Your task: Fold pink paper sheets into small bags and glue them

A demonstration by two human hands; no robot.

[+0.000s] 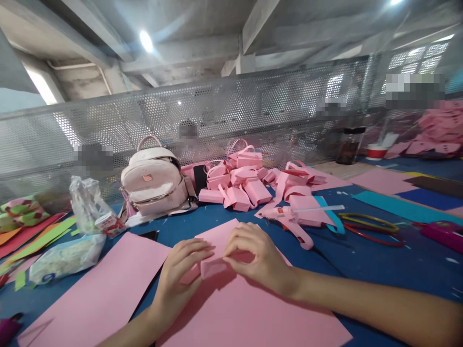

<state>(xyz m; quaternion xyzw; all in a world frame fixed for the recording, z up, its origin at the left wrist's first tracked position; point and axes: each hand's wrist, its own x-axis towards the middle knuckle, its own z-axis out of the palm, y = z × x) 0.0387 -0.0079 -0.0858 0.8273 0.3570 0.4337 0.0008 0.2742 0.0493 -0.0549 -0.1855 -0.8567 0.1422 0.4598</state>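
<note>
We pinch a small folded pink paper piece [213, 266] with our left hand [183, 279] and right hand [258, 258], both grips clamped on it, pressing it flat on the large pink paper sheet [253, 313] to crease the fold.

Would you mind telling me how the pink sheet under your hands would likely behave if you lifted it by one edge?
The pink paper sheet looks thin and lies flat, so it would probably sag and weigh little. A folded flap stands where both hands pinch it, so it likely holds creases.
</note>
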